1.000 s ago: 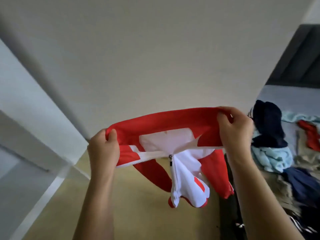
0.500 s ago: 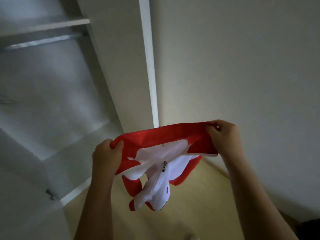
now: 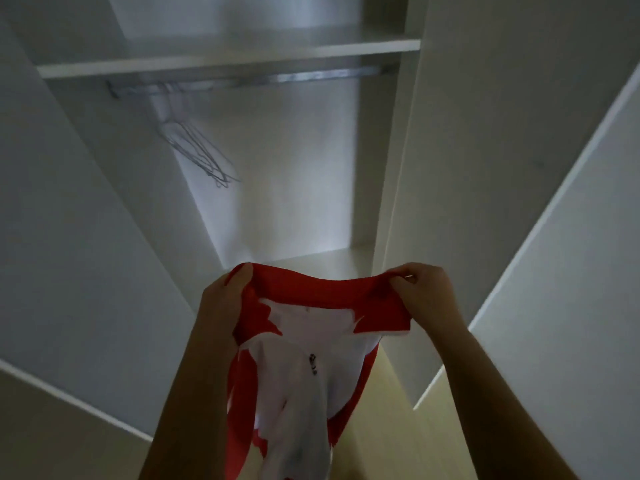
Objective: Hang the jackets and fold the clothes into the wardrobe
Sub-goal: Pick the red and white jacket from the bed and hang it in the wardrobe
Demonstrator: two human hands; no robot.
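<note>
I hold a red and white jacket (image 3: 311, 299) up in front of me. My left hand (image 3: 221, 299) is curled round the left end of its red top edge. My right hand (image 3: 424, 289) pinches the right end with thumb and fingers. The top edge is stretched between my hands, and the rest hangs down between my arms, near me. The open wardrobe (image 3: 294, 168) is farther away, straight ahead. Thin wire hangers (image 3: 197, 150) hang at the far left of its rail (image 3: 311, 77), under a shelf (image 3: 225, 60).
</note>
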